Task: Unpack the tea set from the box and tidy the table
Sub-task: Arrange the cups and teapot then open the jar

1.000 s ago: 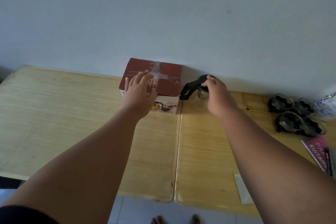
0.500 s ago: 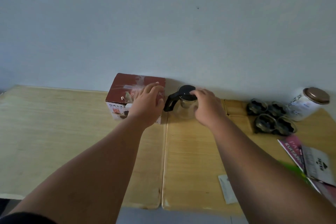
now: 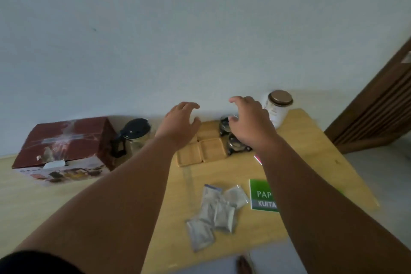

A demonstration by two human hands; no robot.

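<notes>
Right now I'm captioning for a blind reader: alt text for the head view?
Both hands, left hand and right hand, reach open over wooden coasters and glass cups; a teapot stands beside the red box.

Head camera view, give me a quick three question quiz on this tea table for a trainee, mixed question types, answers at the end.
1. True or false: the left hand is gripping the teapot.
2. What lies nearest the table's front edge? A) sachets B) jar C) box
3. Fill in: the right hand hovers over the small glass ____.

Key: 1 false, both hands are open and empty; 2 A; 3 cups.
</notes>
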